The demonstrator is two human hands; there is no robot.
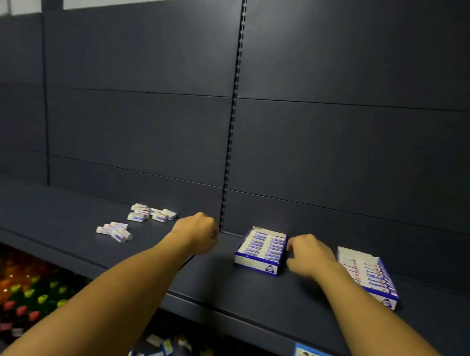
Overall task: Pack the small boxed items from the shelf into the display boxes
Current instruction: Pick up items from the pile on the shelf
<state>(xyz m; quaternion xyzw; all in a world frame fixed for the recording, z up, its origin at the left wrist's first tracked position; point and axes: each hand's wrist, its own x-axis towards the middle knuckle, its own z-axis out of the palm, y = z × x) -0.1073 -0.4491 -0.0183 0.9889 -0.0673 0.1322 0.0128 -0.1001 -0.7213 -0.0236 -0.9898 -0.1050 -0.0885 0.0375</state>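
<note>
Head view: the dark shelf [46, 213] carries two clusters of loose small boxed items. The rear cluster [152, 214] lies near the back panel; the front cluster [115, 230] lies nearer the shelf edge and further left. Two blue-and-white display boxes stand to the right. The left display box [260, 252] appears full, its items packed in a row with long axes running left to right. The right display box [368, 275] holds a similar row, with empty space showing at its rear.

The left hand [196, 232] is curled into a loose fist, knuckles up. Whether it encloses an item cannot be determined. The right hand [308, 255] rests between the two display boxes, fingers [293, 244] bent and touching the right wall of the left display box; it grips nothing visible.

Key relation: both loose clusters lie to the left of the left hand, the rear cluster just beside it. The left hand is clearly the nearer hand. The probable next move is a leftward reach by that hand.
</note>
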